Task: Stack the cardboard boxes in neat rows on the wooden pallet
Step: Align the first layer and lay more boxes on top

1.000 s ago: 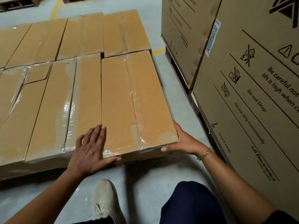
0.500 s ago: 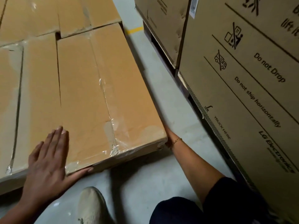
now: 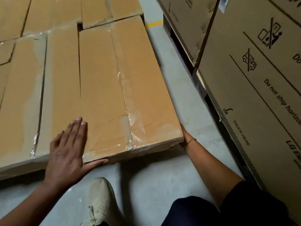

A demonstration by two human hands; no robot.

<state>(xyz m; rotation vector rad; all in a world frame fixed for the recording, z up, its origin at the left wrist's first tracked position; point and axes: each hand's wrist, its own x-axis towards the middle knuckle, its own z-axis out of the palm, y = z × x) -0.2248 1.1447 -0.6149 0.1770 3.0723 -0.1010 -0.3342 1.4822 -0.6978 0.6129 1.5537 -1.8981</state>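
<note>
A flat taped cardboard box [image 3: 117,88] lies at the right end of a low layer of similar boxes [image 3: 32,88]. My left hand [image 3: 68,149] rests flat on the box's near left corner, fingers straight on top and thumb along the front edge. My right hand [image 3: 184,136] reaches past the box's near right corner; only the wrist with a gold bracelet shows, the fingers are hidden behind the box's right side. The pallet under the boxes is hidden.
Tall printed cartons [image 3: 254,88] stand close on the right, another [image 3: 187,22] behind them, leaving a narrow strip of grey floor [image 3: 179,88] between. My beige shoe [image 3: 101,201] and dark trouser knee [image 3: 211,211] are just in front of the boxes.
My right hand slid from the box's front right corner round to its right side, out of sight. The left hand stays flat on top. The view moved closer and to the right.
</note>
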